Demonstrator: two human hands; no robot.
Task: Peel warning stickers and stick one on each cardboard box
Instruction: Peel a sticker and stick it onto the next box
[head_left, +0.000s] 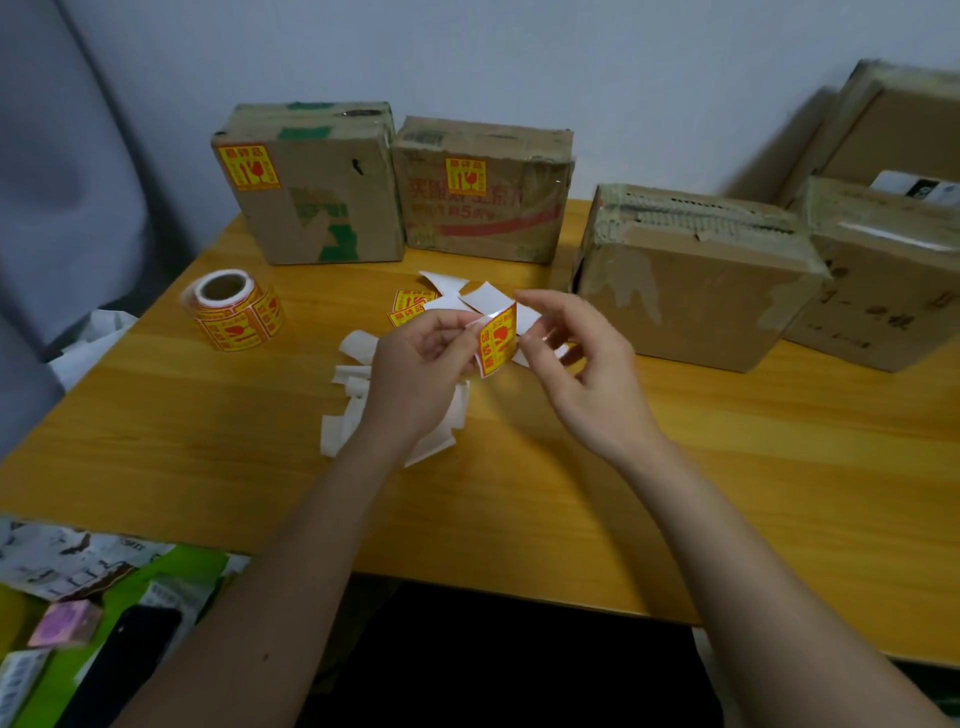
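My left hand (415, 369) and my right hand (576, 364) hold one yellow-and-red warning sticker (497, 340) between them above the table's middle; its white backing shows at the top edge. Two cardboard boxes at the back, the left box (311, 208) and the middle box (483, 218), each carry a sticker on the front. A plain box (685, 291) and another box (878, 291) stand at the right with no sticker visible. The sticker roll (234, 312) stands at the left.
White backing scraps (353, 384) lie under and around my hands, with loose stickers (410, 304) behind them. A larger box (893, 119) leans against the wall at far right. The wooden table (208, 441) ends at its front edge; papers and a phone (119, 670) lie lower left.
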